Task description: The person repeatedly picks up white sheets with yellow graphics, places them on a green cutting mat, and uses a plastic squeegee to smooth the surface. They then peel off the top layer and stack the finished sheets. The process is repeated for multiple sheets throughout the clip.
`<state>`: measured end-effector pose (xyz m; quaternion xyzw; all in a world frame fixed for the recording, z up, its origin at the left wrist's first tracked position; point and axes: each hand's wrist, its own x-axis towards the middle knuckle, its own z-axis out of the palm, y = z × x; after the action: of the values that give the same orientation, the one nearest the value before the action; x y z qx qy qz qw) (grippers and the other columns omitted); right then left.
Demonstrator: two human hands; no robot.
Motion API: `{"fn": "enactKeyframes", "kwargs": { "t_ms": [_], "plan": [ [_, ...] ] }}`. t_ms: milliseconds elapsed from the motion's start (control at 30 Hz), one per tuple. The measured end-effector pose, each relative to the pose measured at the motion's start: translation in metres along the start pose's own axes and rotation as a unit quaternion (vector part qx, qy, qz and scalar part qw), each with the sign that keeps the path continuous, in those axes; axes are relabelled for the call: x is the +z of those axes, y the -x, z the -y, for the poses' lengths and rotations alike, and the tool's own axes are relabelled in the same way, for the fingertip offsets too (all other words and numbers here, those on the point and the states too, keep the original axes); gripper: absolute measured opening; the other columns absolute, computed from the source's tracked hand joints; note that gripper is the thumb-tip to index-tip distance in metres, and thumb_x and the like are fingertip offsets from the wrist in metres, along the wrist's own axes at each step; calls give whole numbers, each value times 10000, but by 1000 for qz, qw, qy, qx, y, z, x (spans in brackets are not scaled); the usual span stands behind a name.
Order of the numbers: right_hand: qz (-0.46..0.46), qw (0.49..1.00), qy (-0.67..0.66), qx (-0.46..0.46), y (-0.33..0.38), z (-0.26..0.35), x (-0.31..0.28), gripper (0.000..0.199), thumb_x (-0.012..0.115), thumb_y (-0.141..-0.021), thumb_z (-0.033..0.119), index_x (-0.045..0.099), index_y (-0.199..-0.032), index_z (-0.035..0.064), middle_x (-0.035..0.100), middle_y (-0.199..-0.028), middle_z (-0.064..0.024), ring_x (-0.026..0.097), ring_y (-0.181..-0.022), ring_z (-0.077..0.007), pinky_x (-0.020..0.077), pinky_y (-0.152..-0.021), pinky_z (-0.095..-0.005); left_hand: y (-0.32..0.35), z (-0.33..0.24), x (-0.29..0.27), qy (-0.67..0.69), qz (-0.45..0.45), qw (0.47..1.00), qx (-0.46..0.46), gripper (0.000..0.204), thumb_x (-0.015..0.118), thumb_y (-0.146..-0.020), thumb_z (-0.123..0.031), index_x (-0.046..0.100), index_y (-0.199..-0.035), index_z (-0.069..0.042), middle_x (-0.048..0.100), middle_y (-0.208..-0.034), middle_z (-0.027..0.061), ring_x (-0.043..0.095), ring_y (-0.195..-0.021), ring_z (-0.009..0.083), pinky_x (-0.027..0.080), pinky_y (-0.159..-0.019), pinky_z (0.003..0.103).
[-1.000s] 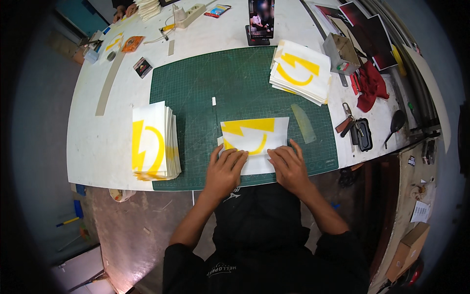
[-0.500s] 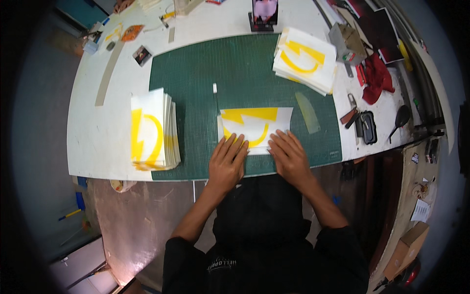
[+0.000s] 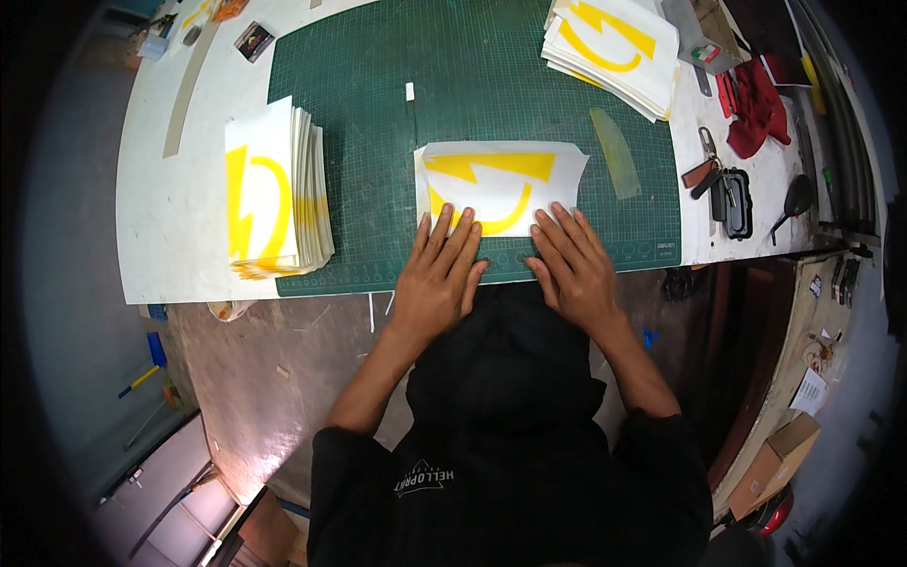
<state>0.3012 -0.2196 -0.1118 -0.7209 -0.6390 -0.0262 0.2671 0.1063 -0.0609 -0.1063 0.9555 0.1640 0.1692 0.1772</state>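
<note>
A white sheet with a yellow printed shape lies crosswise on the green cutting mat, near its front edge. A pale greyish layer shows along its far side and right end. My left hand rests flat with its fingertips on the sheet's near left part. My right hand lies likewise on the near right part. Both hands have their fingers stretched out and thumbs apart, gripping nothing. To the left stands a thick stack of similar yellow-and-white folded sheets. Another such stack is at the far right.
A translucent yellowish strip lies right of the sheet. A small white piece is on the mat beyond it. Keys, a black tray, a red cloth and a metal box sit along the right side.
The view has tipped, so the table sits higher in the picture. My thumbs have spread out, and my hands have slid back toward me. A white strip below the sheet's near edge no longer shows.
</note>
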Motion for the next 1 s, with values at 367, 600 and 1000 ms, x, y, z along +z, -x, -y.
{"fn": "enactKeyframes", "kwargs": {
  "t_ms": [367,600,1000],
  "plan": [
    [4,1000,-2,2,0,1,2,414,781,-952,202,715,-1309,2,640,-1481,-150,551,-1441,-350,436,-1205,-536,3,0,1,4,-3,1000,-9,522,757,-947,-133,628,-1433,7,550,-1583,172,450,-1519,400,336,-1251,587],
    [6,1000,-3,11,1,0,2,420,794,-940,193,719,-1307,2,654,-1466,-149,560,-1434,-350,429,-1208,-539,2,1,3,8,0,1000,-10,497,750,-957,-146,641,-1417,7,553,-1579,176,453,-1519,392,331,-1253,594],
    [7,1000,4,11,2,-1,3,420,792,-943,200,721,-1316,20,657,-1470,-134,556,-1442,-329,401,-1228,-547,4,3,6,3,2,1000,-9,503,736,-978,-167,624,-1446,-21,535,-1601,154,430,-1536,377,320,-1259,598]
  ]
}}
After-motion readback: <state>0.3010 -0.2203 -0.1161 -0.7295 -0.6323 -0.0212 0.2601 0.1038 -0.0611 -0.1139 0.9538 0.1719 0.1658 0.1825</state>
